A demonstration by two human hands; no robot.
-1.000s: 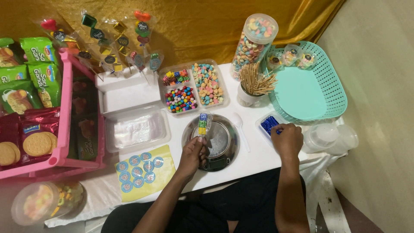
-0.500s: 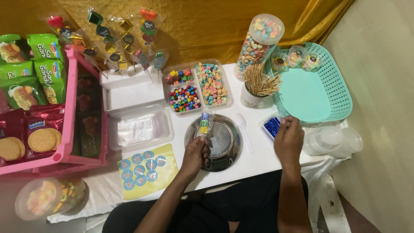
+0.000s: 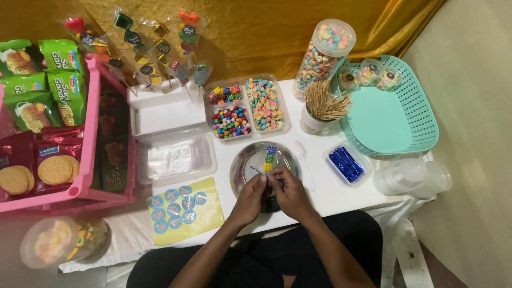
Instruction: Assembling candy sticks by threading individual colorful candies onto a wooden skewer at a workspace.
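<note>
White surface (image 3: 341, 194) carries a round metal plate (image 3: 242, 165) in front of me. Over it my left hand (image 3: 250, 194) and right hand (image 3: 288, 192) meet, fingers pinched together on a wrapped skewer of coloured candies (image 3: 269, 158) lying over the plate.

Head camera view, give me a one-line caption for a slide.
Left hand and right hand meet at a wrapped skewer of coloured candy cubes over a round metal plate.

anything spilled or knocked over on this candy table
Nothing stands out. The sweets sit inside the divided tray, the tall jar stands upright, and the skewers stay in their cup. Both hands, left and right, meet over the metal plate on a wrapped candy stick.
</note>
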